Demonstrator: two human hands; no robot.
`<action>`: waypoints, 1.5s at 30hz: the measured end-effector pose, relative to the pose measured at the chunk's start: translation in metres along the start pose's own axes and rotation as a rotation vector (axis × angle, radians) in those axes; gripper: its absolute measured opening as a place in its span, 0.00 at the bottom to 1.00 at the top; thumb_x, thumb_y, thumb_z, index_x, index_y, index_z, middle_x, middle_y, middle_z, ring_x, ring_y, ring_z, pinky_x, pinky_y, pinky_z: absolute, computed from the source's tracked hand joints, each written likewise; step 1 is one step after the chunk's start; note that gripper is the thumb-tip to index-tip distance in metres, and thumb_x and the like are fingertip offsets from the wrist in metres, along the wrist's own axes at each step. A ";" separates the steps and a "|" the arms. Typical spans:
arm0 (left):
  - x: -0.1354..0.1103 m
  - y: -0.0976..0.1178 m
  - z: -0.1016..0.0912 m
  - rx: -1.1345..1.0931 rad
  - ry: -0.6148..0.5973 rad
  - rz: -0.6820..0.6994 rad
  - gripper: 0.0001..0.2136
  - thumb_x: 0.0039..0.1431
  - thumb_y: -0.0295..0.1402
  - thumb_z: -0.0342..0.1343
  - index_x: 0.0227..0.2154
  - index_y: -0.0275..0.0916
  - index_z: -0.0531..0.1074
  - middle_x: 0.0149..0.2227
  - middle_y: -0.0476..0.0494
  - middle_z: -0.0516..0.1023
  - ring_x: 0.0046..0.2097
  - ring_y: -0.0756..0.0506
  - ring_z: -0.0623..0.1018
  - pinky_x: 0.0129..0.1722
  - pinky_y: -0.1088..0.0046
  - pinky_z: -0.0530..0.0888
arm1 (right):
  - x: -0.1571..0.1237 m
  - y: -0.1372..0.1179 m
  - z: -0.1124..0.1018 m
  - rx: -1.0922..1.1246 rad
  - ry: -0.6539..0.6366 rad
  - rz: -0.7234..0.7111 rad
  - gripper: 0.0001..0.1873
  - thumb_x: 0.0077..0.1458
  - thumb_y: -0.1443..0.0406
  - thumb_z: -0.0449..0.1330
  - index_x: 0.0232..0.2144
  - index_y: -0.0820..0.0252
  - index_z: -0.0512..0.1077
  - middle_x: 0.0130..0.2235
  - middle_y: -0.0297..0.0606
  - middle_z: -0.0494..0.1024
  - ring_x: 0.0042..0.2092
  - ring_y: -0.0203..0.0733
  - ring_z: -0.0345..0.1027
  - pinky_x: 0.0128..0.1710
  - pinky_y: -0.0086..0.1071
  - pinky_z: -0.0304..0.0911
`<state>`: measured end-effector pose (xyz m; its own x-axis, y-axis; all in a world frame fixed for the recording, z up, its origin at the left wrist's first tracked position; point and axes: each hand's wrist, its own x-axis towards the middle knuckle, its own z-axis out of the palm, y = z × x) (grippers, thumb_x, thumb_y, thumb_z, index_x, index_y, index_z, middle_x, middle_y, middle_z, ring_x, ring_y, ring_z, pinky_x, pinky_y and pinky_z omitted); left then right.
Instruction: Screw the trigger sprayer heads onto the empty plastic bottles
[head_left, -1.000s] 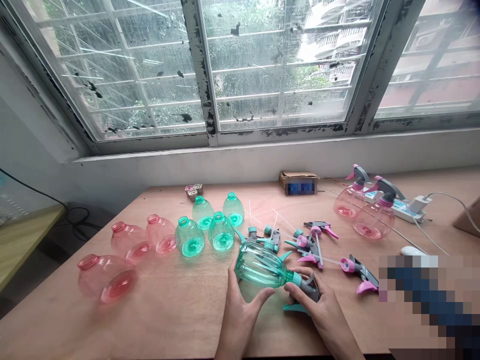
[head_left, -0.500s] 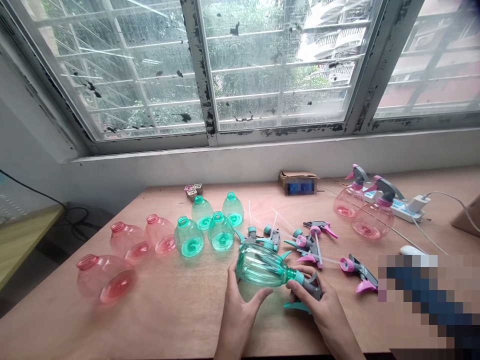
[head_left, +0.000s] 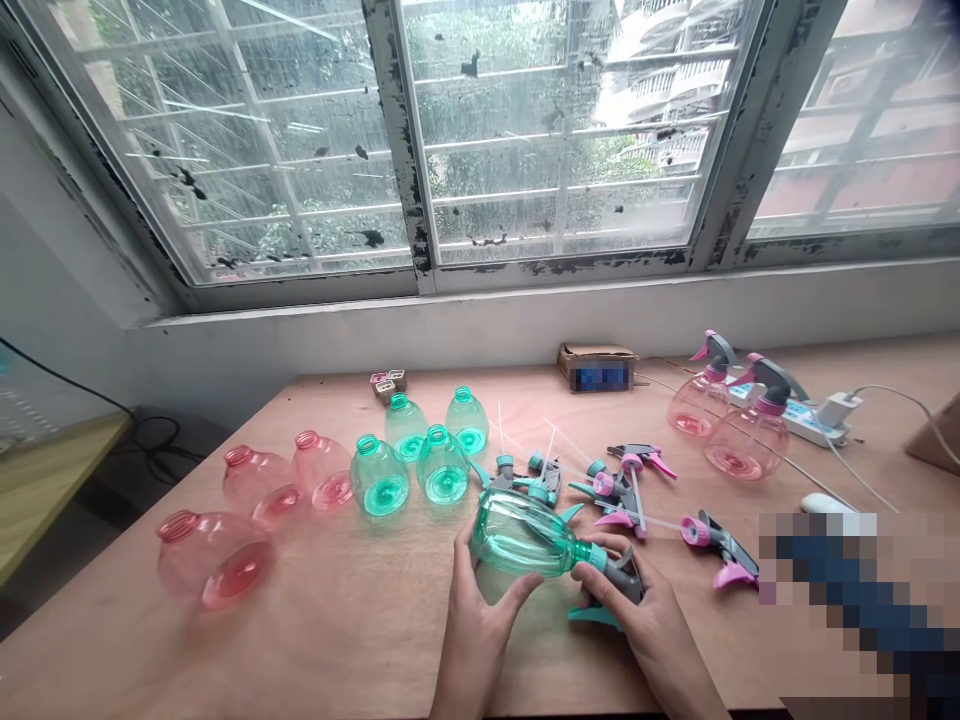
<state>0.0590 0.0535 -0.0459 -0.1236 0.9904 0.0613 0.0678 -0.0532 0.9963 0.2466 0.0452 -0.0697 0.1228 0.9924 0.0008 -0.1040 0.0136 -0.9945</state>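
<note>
A clear green spray bottle (head_left: 523,535) lies sideways between my two hands, above the table. My left hand (head_left: 484,610) cups the bottle's base end, its thumb along the lower side. At the neck, my right hand (head_left: 637,600) grips the collar of the grey and teal spray head (head_left: 621,575), which sits on the bottle's mouth. Part of that head is hidden by my fingers. Just beyond the bottle lie several loose spray heads, some teal such as this one (head_left: 551,480), others pink such as this one (head_left: 724,550), with thin white tubes.
Several green bottles without heads (head_left: 444,465) stand left of centre, and pink ones (head_left: 214,565) farther left. Two pink bottles with heads (head_left: 746,440) stand at the right by a power strip (head_left: 814,425). A cardboard box (head_left: 598,367) and small blocks (head_left: 388,385) sit near the wall.
</note>
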 end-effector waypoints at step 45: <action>0.001 -0.009 -0.002 0.033 -0.014 0.030 0.40 0.54 0.44 0.70 0.65 0.45 0.57 0.68 0.37 0.66 0.70 0.35 0.63 0.70 0.55 0.58 | 0.000 0.004 0.002 0.003 -0.046 -0.017 0.23 0.57 0.49 0.69 0.46 0.56 0.72 0.30 0.30 0.77 0.32 0.45 0.72 0.34 0.37 0.71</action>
<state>0.0566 0.0546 -0.0546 -0.1076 0.9901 0.0898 0.1042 -0.0786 0.9914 0.2444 0.0452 -0.0737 0.0789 0.9966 0.0226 -0.1049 0.0309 -0.9940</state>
